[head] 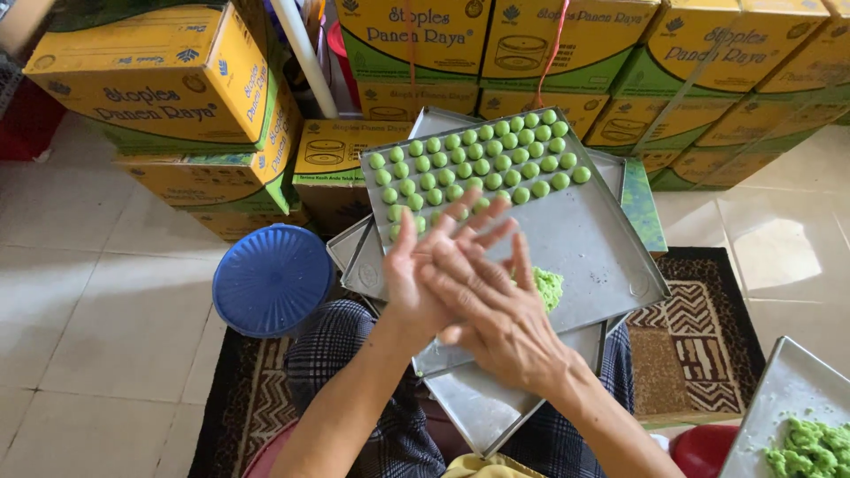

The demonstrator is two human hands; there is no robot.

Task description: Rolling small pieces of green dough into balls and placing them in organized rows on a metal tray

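Palms stayed the trick: my left hand and right hand pressed flat together, fingers spread, over the tray mid-frame; whether dough sat between them, I couldn't tell.

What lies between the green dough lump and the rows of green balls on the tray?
Bare tray metal separates the dough lump from the balls, in the head view.

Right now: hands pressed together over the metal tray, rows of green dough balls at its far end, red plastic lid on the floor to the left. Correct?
One error: the lid is blue, not red, per the head view. The left hand and right hand are pressed together over the tray, with the dough balls at its far end.
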